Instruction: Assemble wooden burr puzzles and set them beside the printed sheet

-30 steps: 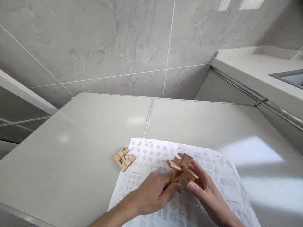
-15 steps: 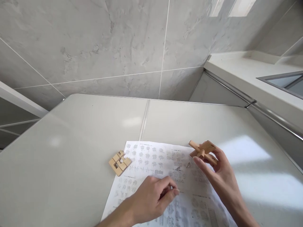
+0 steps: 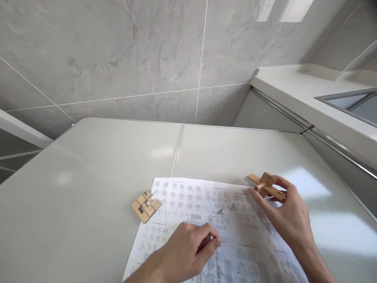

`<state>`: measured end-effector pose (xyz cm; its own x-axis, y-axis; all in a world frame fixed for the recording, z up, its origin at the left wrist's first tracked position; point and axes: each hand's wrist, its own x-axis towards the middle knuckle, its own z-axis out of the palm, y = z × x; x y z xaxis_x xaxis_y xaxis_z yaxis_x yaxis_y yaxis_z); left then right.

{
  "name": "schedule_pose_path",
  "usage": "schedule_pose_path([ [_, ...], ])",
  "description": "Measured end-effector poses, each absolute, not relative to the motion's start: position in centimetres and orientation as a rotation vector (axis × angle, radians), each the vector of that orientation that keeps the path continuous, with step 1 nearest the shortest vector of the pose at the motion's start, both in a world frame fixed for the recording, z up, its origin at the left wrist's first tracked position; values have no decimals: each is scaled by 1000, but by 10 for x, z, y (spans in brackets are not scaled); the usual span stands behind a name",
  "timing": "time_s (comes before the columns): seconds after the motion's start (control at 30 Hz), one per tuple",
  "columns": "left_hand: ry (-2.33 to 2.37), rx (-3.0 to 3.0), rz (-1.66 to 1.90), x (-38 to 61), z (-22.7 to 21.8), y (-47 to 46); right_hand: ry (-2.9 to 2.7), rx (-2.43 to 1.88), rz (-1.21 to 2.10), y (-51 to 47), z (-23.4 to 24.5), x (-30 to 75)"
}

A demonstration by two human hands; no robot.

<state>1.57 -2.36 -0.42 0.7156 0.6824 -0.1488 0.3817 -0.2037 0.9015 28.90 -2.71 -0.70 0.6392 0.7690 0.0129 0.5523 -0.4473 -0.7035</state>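
Note:
Wooden burr puzzle pieces (image 3: 266, 185), crossed together and marked with a number, are between the thumb and fingers of my right hand (image 3: 290, 212), just beyond the right part of the instruction sheet's top edge. Over the middle of the printed instruction sheet (image 3: 182, 210) rests my left hand (image 3: 191, 249), its fingers curled and thumb against the index finger, with nothing visible in it. A flat group of notched wooden puzzle pieces (image 3: 146, 206), one marked 3, lies at the sheet's upper left corner, partly on the white table (image 3: 88, 188).
A seam (image 3: 177, 151) runs across the tabletop. Behind it rises a grey tiled wall (image 3: 118, 59). On the right stands a white counter (image 3: 309, 86) with a metal rail (image 3: 282, 108) under its edge.
My right hand has moved to the right with the wooden puzzle pieces, which are turned a little and lower. My left hand has hardly moved. The view has shifted slightly.

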Motion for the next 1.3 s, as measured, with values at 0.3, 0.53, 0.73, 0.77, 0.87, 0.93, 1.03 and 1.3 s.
schedule_pose_path([
  [0.3,838,1816,337,16,-5,-24,-1040,-2180,433,-27,-10,293],
  [0.53,848,1820,341,17,-3,-23,-1004,-2228,485,-25,-16,311],
  [0.73,842,1834,344,17,-3,-23,-1041,-2296,494,-24,-22,318],
  [0.77,839,1831,346,17,-3,-23,-1044,-2305,492,-23,-22,318],
  [0.87,835,1825,344,17,-3,-23,-1064,-2313,487,-23,-22,318],
  [0.93,839,1830,342,17,-2,-22,-1072,-2312,480,-23,-22,318],
  [1.03,843,1838,337,17,-3,-22,-1091,-2301,457,-23,-25,317],
  [1.3,849,1843,334,16,-6,-23,-1192,-1868,-94,-29,-12,300],
])
